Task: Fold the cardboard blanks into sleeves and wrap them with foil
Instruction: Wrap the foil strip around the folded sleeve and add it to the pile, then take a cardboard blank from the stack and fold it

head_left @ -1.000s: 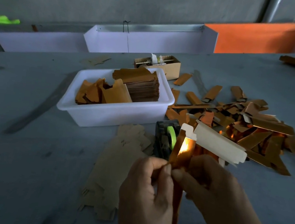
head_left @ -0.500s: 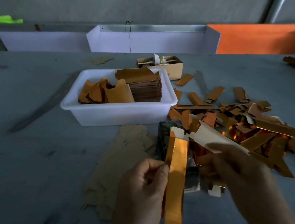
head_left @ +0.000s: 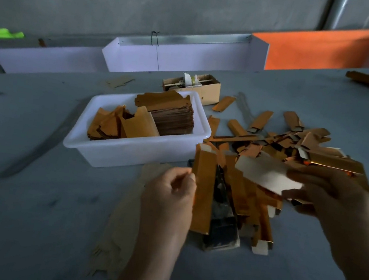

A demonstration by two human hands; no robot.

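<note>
Above table, left hand pinching sleeve

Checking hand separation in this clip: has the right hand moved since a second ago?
Yes. The right hand, holding a white blank, has moved rightward, away from the white tub and the left hand.

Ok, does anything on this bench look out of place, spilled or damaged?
Mostly no. The finished foil sleeves lie in a loose, criss-crossed heap right of the white tub, not stacked, and a few strays sit apart near the cardboard box. The blanks inside the tub are partly stacked, partly tumbled. No damage is visible.
</note>
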